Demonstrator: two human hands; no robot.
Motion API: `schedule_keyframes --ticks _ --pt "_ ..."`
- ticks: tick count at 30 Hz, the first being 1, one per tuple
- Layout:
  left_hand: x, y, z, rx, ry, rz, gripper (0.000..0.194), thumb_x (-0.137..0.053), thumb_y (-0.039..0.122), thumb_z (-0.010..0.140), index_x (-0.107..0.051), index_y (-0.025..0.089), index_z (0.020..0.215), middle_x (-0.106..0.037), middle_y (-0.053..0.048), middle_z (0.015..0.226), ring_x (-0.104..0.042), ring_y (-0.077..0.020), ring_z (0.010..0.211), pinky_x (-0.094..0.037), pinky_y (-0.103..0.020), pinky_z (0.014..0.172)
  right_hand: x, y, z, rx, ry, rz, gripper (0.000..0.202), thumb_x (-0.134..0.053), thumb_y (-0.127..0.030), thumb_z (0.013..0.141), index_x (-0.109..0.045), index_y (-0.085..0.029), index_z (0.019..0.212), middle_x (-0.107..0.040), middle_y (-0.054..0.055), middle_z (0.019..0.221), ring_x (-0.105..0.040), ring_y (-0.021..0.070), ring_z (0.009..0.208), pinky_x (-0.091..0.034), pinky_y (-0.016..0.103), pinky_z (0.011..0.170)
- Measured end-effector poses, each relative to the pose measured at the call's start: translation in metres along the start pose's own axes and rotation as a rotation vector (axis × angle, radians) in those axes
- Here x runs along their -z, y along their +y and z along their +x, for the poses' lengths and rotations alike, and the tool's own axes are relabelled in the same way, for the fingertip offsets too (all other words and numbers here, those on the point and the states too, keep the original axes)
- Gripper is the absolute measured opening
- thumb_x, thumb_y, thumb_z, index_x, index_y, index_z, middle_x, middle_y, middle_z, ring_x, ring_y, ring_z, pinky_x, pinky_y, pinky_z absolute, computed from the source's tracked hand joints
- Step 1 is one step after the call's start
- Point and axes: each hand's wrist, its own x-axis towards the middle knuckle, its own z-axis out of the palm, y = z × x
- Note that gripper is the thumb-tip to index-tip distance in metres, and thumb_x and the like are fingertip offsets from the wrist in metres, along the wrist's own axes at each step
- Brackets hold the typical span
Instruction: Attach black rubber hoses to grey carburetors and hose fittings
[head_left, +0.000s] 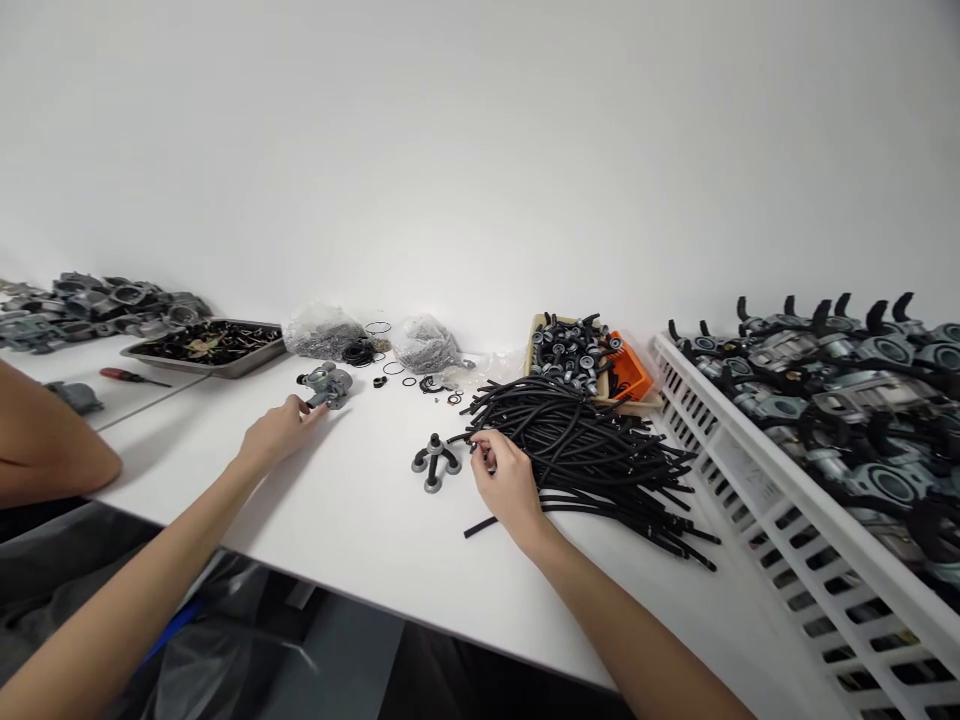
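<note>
My left hand (279, 432) is closed on the near edge of a grey metal casting (327, 385), a small housing with round openings resting on the white table. My right hand (508, 485) is closed in a pinch at the left end of a pile of black rubber hoses (570, 440). A small dark part with a grey glint shows between its fingers, mostly hidden, and a thin black hose end sticks out beyond the fingertips. Just left of this hand stands a small cluster of black elbow fittings with grey caps (433, 462).
A white slotted crate (757, 480) holds castings with black hoses. Behind the hoses sit a tray of elbow fittings (574, 350) and an orange bin (634, 372). Plastic bags (427, 342), rings, a metal tray (247, 368) and a screwdriver (124, 376) lie further left. Another person's arm (52, 440) rests at left.
</note>
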Motion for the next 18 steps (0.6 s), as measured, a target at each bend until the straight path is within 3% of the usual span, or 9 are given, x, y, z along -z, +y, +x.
schedule_keyframes --ticks 5,10,14,18 --pt "-0.002 0.002 0.012 0.019 0.018 0.007 0.059 -0.025 0.059 0.093 -0.048 0.009 0.116 -0.067 -0.02 0.101 -0.063 -0.0312 0.085 -0.041 -0.032 0.064 0.001 0.002 0.001 -0.001 0.015 -0.007 0.018 -0.046 -0.016 0.085 -0.063 -0.018 0.092 -0.066 0.005 0.079 -0.059 0.018 0.068 -0.048 0.029 0.072" --pt "0.001 0.014 0.003 -0.026 0.082 0.014 0.044 -0.029 0.045 0.096 -0.056 0.012 0.104 -0.067 -0.015 0.096 -0.061 -0.0233 0.078 -0.039 -0.031 0.064 0.001 0.005 0.001 -0.002 0.023 0.009 0.019 -0.045 -0.016 0.086 -0.063 -0.019 0.093 -0.066 0.004 0.079 -0.058 0.0173 0.065 -0.048 0.028 0.07" --pt "0.032 0.025 -0.032 -0.051 0.211 0.019 0.049 -0.021 0.042 0.097 -0.059 0.013 0.091 -0.065 -0.011 0.082 -0.056 -0.022 0.07 -0.031 -0.026 0.057 0.001 0.005 0.002 -0.004 0.029 0.018 0.02 -0.045 -0.016 0.085 -0.063 -0.019 0.092 -0.066 0.005 0.08 -0.058 0.0174 0.065 -0.048 0.028 0.069" --pt "0.067 0.031 -0.09 -0.139 0.307 -0.008 0.045 -0.028 0.045 0.094 -0.062 0.017 0.086 -0.057 -0.001 0.065 -0.048 -0.0149 0.063 -0.027 -0.021 0.057 0.005 0.002 0.006 -0.003 0.059 0.002 0.019 -0.045 -0.016 0.085 -0.063 -0.02 0.091 -0.066 0.005 0.079 -0.059 0.0184 0.068 -0.048 0.03 0.071"
